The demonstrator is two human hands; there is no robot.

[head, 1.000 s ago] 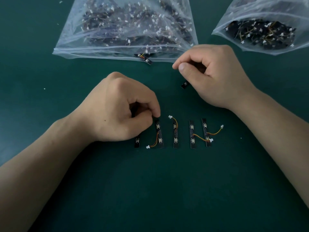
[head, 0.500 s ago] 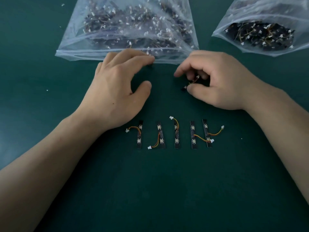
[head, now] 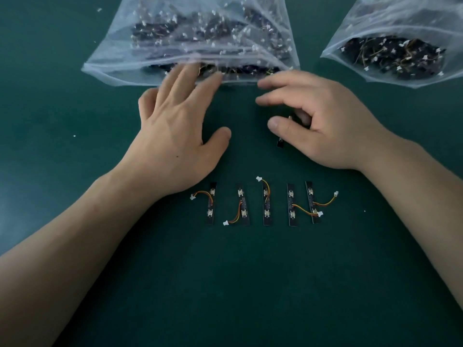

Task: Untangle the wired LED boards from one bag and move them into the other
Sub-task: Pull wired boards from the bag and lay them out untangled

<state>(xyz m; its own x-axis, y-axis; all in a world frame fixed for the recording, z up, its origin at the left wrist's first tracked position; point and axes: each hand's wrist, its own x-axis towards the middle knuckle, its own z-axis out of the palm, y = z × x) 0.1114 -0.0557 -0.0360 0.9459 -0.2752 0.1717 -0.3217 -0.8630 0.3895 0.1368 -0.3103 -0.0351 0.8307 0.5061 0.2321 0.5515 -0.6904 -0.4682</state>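
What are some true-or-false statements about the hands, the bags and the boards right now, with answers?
1. Five LED boards lie in a row on the green mat. True.
2. The left hand grips one board of that row. False: its fingers are straight and reach to the mouth of the large bag, away from the row.
3. The right hand holds a single board, whose dark end shows below the thumb. True.
4. Only one bag is on the mat. False: a second bag of wired boards lies at the upper right.
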